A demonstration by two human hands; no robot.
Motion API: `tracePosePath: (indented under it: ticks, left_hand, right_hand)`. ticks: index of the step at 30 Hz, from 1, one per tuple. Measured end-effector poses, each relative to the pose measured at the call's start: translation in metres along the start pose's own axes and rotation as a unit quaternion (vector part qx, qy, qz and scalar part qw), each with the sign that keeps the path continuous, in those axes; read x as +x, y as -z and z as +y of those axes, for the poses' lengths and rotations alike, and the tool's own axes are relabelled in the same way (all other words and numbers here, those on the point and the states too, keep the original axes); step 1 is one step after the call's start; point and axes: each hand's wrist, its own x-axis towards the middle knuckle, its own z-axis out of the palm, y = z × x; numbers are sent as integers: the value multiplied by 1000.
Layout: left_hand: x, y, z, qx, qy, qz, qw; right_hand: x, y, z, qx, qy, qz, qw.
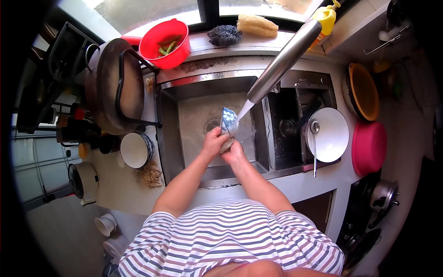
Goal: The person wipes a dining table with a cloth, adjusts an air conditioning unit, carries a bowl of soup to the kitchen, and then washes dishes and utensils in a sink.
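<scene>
Over the steel sink basin (193,152), both hands grip a small dish with a blue-and-white floral pattern (228,117), perhaps a bowl seen edge-on. My left hand (214,142) has its thumb along the near left side of it. My right hand (234,152) is closed around its lower right side. Something greyish, maybe a wet cloth or the dish's underside, shows between the hands; I cannot tell which. A stream of water (244,111) from the brushed-metal faucet (283,60) runs onto the dish. The fingers beneath are hidden.
A white bowl (330,138) holding a metal spoon (315,142) stands right of the basin. Stacked bowls (135,150) and a crumpled cloth (151,174) lie left. Behind are a red dipper (166,57) with green peppers, a scouring pad (224,35) and a loofah (258,26).
</scene>
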Motion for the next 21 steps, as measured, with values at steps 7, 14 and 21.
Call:
tracePosePath:
  ticks: [7,14,21]
  left_hand:
    - [-16,3,24,415,-277,-50,865]
    - [-20,12,34,503,-257,-54,824]
    - [-26,4,69,560,-357,-33,747]
  right_hand:
    - [12,21,-53,-111,99,50,988]
    - [10,25,-61,-394,56,-71,915]
    - [0,26,-40,-335,73,40,939]
